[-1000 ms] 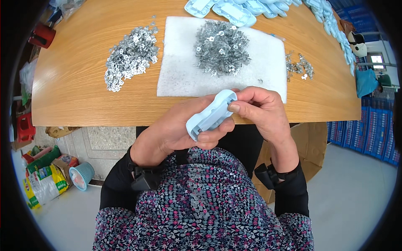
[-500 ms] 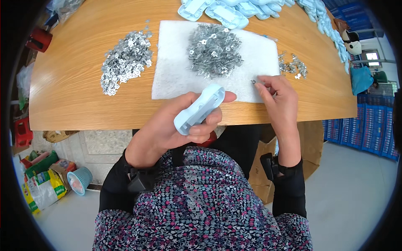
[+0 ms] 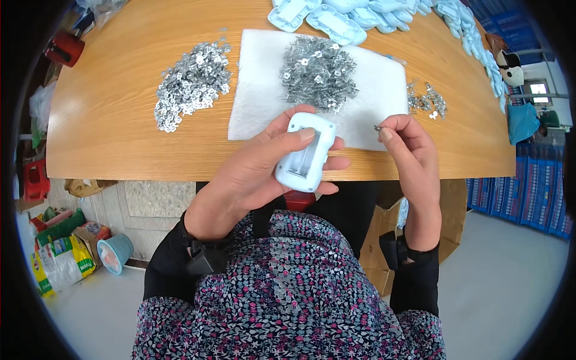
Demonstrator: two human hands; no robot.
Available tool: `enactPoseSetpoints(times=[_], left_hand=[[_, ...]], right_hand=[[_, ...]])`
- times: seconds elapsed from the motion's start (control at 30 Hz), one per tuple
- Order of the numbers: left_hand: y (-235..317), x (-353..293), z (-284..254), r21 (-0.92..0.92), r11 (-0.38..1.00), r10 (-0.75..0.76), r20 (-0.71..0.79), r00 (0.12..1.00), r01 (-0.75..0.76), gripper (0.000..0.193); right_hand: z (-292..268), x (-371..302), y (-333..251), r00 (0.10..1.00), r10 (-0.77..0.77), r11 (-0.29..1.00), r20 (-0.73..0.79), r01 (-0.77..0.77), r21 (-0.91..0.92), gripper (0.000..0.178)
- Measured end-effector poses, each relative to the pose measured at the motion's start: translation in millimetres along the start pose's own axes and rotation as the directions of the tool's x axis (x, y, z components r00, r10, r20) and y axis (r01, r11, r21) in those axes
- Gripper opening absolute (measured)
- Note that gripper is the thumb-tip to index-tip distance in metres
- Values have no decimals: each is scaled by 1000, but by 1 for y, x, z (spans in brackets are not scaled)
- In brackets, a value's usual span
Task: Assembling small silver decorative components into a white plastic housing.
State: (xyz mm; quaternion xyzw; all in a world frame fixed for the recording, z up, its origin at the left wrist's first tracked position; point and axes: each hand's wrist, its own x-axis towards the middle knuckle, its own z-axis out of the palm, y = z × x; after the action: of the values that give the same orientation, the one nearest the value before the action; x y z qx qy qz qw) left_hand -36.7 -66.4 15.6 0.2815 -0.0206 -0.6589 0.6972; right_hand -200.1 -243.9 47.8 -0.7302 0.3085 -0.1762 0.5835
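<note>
A light blue plastic casing (image 3: 305,162) lies in my left hand (image 3: 249,165), closed around it with the fingers beneath. Its open rectangular compartment faces up, and my thumb tip rests at the compartment's upper end. To the right, my right hand (image 3: 415,156) pinches a small metal contact piece (image 3: 378,128) between thumb and forefinger; its exact shape is too small to make out. Both hands are above the table's near edge, with the right one by the corner of a white padded sheet (image 3: 255,90). On that sheet sits a heap of metal spring contacts (image 3: 318,75).
Flat metal tabs (image 3: 195,84) are heaped on the wooden table (image 3: 114,120) at left. A smaller group of metal pieces (image 3: 429,99) lies right of the sheet. More blue casings (image 3: 336,27) are piled along the far and right edges. A cardboard box (image 3: 381,240) stands below.
My left hand has turned the casing from its side so the compartment faces up, with the thumb now over it. My right hand has moved slightly right and nearer, still pinching the metal piece.
</note>
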Motion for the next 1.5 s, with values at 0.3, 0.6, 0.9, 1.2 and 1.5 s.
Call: enactPoseSetpoints(times=[0.3,0.6,0.9,1.2,1.5], left_hand=[[-4,3,-9,36,999,8,120,993,-12,55],[-7,-1,4,169,986,-4,34,999,-1,56],[-10,0,5,190,982,9,59,998,-20,59],[-13,5,2,82,997,8,20,1000,-10,54],[-9,5,5,61,998,-17,64,998,13,49]], right_hand=[[28,-8,-25,955,-240,873,173,290,-391,8],[41,-5,-35,885,-364,619,289,462,-635,7],[43,-5,-36,886,-349,586,305,460,-667,5],[54,-13,-29,863,-440,511,249,469,-721,13],[38,-12,-7,995,46,994,86,-37,-105,27]])
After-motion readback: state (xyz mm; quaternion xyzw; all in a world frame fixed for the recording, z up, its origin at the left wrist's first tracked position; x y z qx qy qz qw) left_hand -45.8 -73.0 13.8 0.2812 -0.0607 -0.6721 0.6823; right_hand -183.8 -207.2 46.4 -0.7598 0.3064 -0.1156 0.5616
